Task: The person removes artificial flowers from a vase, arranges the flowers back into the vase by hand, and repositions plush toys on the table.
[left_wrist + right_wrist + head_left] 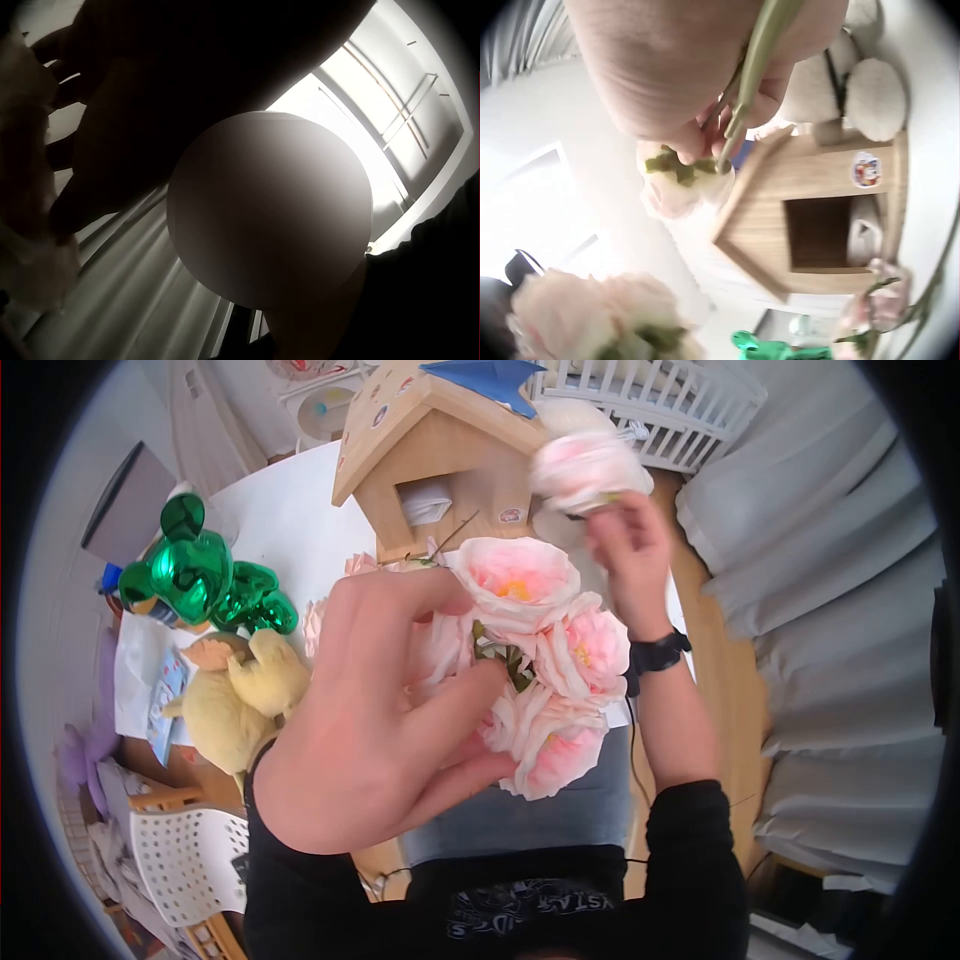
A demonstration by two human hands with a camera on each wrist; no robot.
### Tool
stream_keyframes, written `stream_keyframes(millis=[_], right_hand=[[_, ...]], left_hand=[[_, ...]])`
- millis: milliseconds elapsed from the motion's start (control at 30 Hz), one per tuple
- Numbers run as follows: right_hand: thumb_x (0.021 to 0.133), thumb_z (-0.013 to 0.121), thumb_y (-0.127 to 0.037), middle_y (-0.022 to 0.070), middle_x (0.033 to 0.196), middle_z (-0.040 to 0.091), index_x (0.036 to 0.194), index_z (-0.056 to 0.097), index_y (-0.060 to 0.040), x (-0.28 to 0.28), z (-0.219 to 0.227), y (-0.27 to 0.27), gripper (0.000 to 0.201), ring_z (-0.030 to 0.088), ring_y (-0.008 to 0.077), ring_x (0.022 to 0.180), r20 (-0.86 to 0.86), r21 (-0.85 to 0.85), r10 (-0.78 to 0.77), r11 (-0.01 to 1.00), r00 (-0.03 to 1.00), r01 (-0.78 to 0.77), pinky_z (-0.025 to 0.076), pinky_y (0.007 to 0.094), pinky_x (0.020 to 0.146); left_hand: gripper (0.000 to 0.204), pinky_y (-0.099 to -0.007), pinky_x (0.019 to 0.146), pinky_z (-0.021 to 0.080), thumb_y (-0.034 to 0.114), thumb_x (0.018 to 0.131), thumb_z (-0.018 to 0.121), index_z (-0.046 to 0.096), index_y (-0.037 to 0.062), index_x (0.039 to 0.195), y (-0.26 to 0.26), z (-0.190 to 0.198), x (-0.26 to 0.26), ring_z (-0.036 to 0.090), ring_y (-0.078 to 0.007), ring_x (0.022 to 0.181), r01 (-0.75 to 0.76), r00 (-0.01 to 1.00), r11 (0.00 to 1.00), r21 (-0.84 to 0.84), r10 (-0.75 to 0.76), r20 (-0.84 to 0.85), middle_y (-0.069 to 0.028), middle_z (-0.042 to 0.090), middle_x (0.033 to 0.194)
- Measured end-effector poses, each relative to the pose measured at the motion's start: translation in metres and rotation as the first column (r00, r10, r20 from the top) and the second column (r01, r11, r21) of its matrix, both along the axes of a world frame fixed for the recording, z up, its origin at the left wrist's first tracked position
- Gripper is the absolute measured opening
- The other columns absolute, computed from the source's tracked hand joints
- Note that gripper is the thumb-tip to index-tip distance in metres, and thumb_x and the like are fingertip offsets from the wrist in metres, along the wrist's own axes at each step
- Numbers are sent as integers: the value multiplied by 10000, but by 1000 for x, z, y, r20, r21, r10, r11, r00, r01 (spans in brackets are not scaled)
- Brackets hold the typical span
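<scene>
My left hand [360, 710] is around a bunch of pale pink artificial flowers [515, 580], fingers and thumb curled in among the heads and green leaves. In the right wrist view the same bunch [592, 315] shows at the lower left. To the upper right, my right hand [632, 555] pinches one more pink flower [590, 470], blurred in the head view. From the right wrist, its green stem [769, 45] runs back past the palm, with the flower head beyond the fingertips. The left wrist view is very dark, with the left hand [112, 135] in silhouette.
A wooden toy house [440, 460] stands behind the bunch on a white table [290, 490]. More pink flowers [881, 300] lie beside it. Left are a shiny green balloon-like figure [195, 575] and a yellow plush toy [225, 705]. Grey curtains [810, 560] hang at right.
</scene>
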State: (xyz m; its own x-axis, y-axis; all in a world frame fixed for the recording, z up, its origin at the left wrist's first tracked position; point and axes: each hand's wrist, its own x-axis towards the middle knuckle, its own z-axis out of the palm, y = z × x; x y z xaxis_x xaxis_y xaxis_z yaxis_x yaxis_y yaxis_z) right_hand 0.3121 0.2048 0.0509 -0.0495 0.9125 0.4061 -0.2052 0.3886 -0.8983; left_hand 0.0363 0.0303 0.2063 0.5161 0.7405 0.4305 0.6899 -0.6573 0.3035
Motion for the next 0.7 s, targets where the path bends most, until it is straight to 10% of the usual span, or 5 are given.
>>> stream_keyframes(millis=[100, 200, 300, 467, 700], right_hand=[[1072, 717, -151, 16, 1129, 680, 1272, 612, -72, 18, 58, -9, 239, 616, 85, 894, -442, 200, -71, 964, 894, 175, 490, 228, 733], [1087, 670, -109, 17, 1095, 621, 1283, 602, -72, 46, 134, -32, 211, 598, 88, 874, -586, 503, 601, 795, 543, -338, 503, 250, 708], [1065, 652, -61, 30, 1068, 609, 1131, 605, -38, 17, 190, -76, 84, 609, 87, 841, -628, 479, 663, 742, 408, -469, 483, 241, 649], [1083, 675, -127, 68, 1132, 602, 1216, 603, -22, -36, 178, -98, 183, 635, 151, 856, -259, 475, 472, 822, 842, -315, 526, 248, 622], [1071, 709, -193, 144, 1013, 727, 1274, 595, -27, -62, 144, -115, 286, 717, 255, 778, 50, 322, 193, 926, 980, -199, 578, 298, 615]], left_hand=[[620, -506, 860, 502, 329, 635, 977, 737, 74, 1146, -1, 3, -5, 546, -404, 1181, 77, 997, 996, -47, -75, 34, -241, 521, 1377], [622, -521, 907, 499, 291, 622, 980, 731, 61, 1144, -4, 2, -8, 555, -430, 1203, 109, 993, 991, -74, -104, 63, -266, 527, 1410], [626, -535, 958, 491, 278, 629, 971, 725, 53, 1159, -5, 6, -7, 562, -456, 1218, 115, 991, 991, -66, -110, 80, -274, 530, 1436], [632, -565, 1012, 485, 261, 628, 959, 717, 49, 1172, -9, 5, -2, 560, -464, 1236, 62, 996, 997, -41, -59, 71, -248, 537, 1459], [652, -583, 1060, 478, 116, 577, 949, 712, 77, 1183, -5, -8, -5, 539, -470, 1277, 96, 994, 994, -42, -94, 48, -235, 507, 1486]])
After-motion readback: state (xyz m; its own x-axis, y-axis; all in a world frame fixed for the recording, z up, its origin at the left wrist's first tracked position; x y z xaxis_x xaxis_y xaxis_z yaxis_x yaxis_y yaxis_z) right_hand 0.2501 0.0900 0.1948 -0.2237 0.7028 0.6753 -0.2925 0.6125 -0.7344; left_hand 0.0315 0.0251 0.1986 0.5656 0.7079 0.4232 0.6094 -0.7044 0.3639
